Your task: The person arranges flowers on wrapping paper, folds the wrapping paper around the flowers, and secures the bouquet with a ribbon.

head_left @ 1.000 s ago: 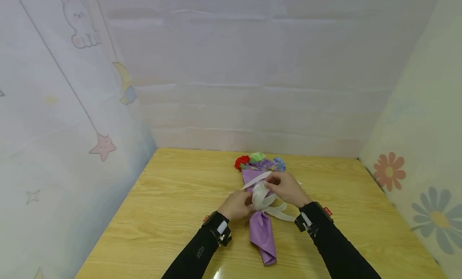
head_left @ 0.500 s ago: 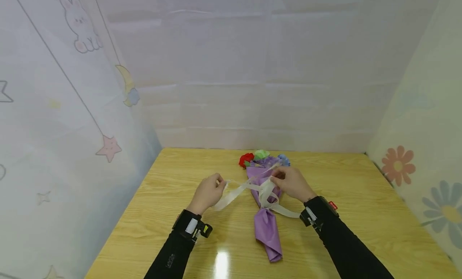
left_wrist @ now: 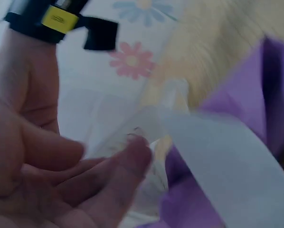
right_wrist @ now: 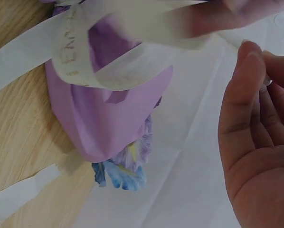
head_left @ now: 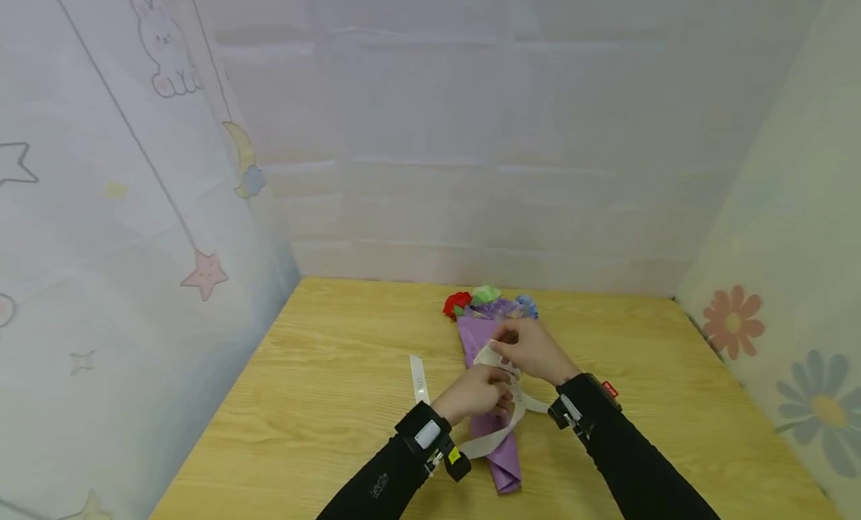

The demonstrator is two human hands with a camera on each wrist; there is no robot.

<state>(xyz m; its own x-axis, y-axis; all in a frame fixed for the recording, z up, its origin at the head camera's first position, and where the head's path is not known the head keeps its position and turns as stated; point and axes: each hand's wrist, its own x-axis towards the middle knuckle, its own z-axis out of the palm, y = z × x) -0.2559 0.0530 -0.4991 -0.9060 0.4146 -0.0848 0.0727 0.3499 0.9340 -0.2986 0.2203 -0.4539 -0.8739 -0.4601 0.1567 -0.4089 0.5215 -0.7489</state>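
Observation:
A bouquet wrapped in purple paper [head_left: 477,332] lies on the table, a printed white ribbon [left_wrist: 227,161] round its middle. Above the wrap, my right hand [head_left: 534,352] pinches part of the ribbon between thumb and fingertips [right_wrist: 250,59]. Just below it, my left hand [head_left: 474,393] reaches across the bouquet, its fingers at the ribbon loops. In the left wrist view its thumb stands apart from the other fingers, with ribbon passing behind the fingertips. One ribbon strip curves below the left hand over the lower wrap. The ribbon's tie point is hidden behind the left hand.
Red [head_left: 457,305], green [head_left: 486,294] and blue flowers [head_left: 528,305] show at the bouquet's far end. A ribbon end [head_left: 418,378] sticks up left of the left wrist. The wooden table [head_left: 323,356] meets printed cloth walls at its back and sides.
My left hand first moved left, drawing out a ribbon tail, then came back right across the bouquet to the ribbon loops. My right hand stays near the upper wrap, still pinching ribbon.

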